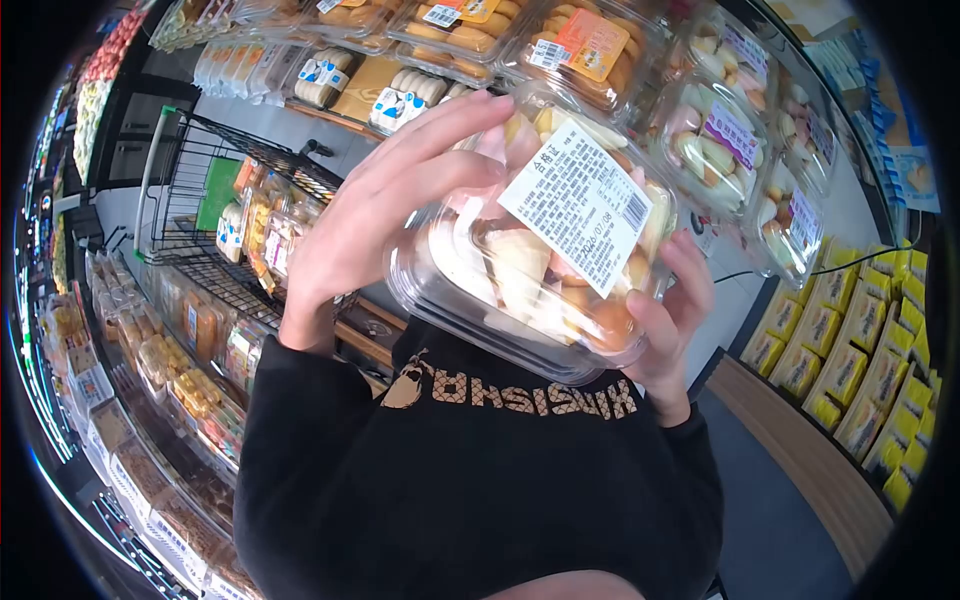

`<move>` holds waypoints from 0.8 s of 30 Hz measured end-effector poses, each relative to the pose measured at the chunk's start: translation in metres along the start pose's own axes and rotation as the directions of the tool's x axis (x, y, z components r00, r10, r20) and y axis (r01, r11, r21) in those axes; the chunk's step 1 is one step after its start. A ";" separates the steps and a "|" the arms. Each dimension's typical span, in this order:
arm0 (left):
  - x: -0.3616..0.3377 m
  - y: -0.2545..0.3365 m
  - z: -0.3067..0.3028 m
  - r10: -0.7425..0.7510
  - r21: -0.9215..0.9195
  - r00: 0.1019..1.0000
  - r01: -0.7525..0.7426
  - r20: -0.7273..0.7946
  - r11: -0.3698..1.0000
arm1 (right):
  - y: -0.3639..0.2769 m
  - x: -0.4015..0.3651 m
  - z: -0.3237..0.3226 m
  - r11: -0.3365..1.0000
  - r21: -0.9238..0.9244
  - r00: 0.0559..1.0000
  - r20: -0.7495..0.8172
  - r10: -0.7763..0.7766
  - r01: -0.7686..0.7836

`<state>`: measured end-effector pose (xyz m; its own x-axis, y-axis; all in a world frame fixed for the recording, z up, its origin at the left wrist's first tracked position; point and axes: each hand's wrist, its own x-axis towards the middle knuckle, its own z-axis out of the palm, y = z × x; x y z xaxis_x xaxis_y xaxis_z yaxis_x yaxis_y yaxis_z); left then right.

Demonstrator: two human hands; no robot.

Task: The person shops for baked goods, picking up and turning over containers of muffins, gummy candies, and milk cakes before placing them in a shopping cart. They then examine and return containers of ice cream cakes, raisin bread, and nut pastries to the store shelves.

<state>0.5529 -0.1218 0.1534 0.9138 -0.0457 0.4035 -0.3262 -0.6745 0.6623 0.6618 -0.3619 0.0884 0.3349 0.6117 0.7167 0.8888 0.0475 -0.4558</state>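
Head view, looking down over a black sweatshirt [480, 490] with tan lettering. Both hands raised, holding a clear plastic box [520, 290] of pale pastries between them, up in front of the chest, in the middle of the scene. Left hand [390, 200] spread over the left and far side of the box, fingers stretched flat across the lid, grip closed on the box. Right hand [675, 325] cupped around the right near corner, fingers curled onto the wall, grip likewise closed on the box. Box tilted, lid shut, with a white printed label [585, 205] bearing a barcode stuck on top and turned toward the camera.

Beyond the box, on the far side, rows of similar clear packs [590, 45] with orange labels. More pastry packs [725, 150] to the right, just beside the held one. On the left, a black wire basket [200, 215] loaded with packed goods, and nearer, a display of baked goods [180, 370]. On the right, stacked yellow packets [850, 360] along a wooden ledge [800, 450].
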 end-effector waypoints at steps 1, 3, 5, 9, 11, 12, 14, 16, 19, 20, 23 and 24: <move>-0.004 0.000 -0.001 -0.008 0.006 1.000 0.008 -0.009 1.000 | 0.001 0.000 0.003 0.998 -0.030 0.998 -0.039 -0.048 0.047; -0.016 -0.001 -0.004 -0.046 -0.051 0.999 0.045 -0.016 0.998 | -0.003 0.003 0.008 0.998 0.056 1.000 -0.001 -0.002 0.002; -0.031 -0.004 -0.009 -0.173 -0.055 0.984 0.175 0.048 0.983 | -0.005 0.004 0.017 0.982 0.186 0.998 0.052 0.019 -0.028; -0.094 -0.014 -0.010 -0.404 -0.284 0.913 0.405 0.065 0.869 | 0.002 -0.003 0.045 0.491 0.597 0.772 0.508 0.381 -0.635; -0.132 -0.022 0.006 -0.580 -0.539 0.813 0.515 0.060 0.667 | -0.005 -0.001 0.069 0.211 0.619 0.644 0.646 0.410 -0.756; -0.147 -0.027 0.016 -0.642 -0.635 0.766 0.497 0.002 0.591 | -0.008 0.000 0.083 0.212 0.609 0.639 0.672 0.374 -0.764; -0.169 -0.027 0.025 -0.782 -0.781 0.621 0.460 -0.057 0.422 | -0.014 -0.004 0.112 -0.002 0.523 0.463 0.756 0.463 -0.852; -0.193 -0.034 0.035 -0.906 -0.904 0.419 0.360 -0.067 0.233 | -0.021 0.000 0.145 -0.107 0.442 0.361 0.830 0.424 -0.891; -0.239 -0.050 0.036 -0.985 -0.934 0.164 0.338 -0.060 0.113 | -0.042 0.023 0.200 -0.200 0.266 0.192 0.926 0.325 -0.943; -0.260 -0.059 0.041 -0.987 -0.967 0.139 0.227 -0.084 0.114 | -0.046 0.024 0.225 -0.090 0.229 0.189 0.927 0.325 -0.969; -0.306 -0.068 0.028 -0.994 -0.995 -0.067 0.057 -0.088 0.084 | -0.063 0.029 0.299 0.020 0.096 0.098 0.960 0.263 -0.995; -0.322 -0.073 0.026 -0.980 -0.996 -0.176 0.028 -0.091 0.087 | -0.072 0.032 0.323 0.039 0.066 0.073 0.972 0.223 -0.997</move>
<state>0.2883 -0.0775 -0.0413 0.1373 0.7363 -0.6625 -0.2434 0.6735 0.6980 0.5080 -0.0907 -0.0261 -0.0813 0.8227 -0.5626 -0.3200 -0.5561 -0.7670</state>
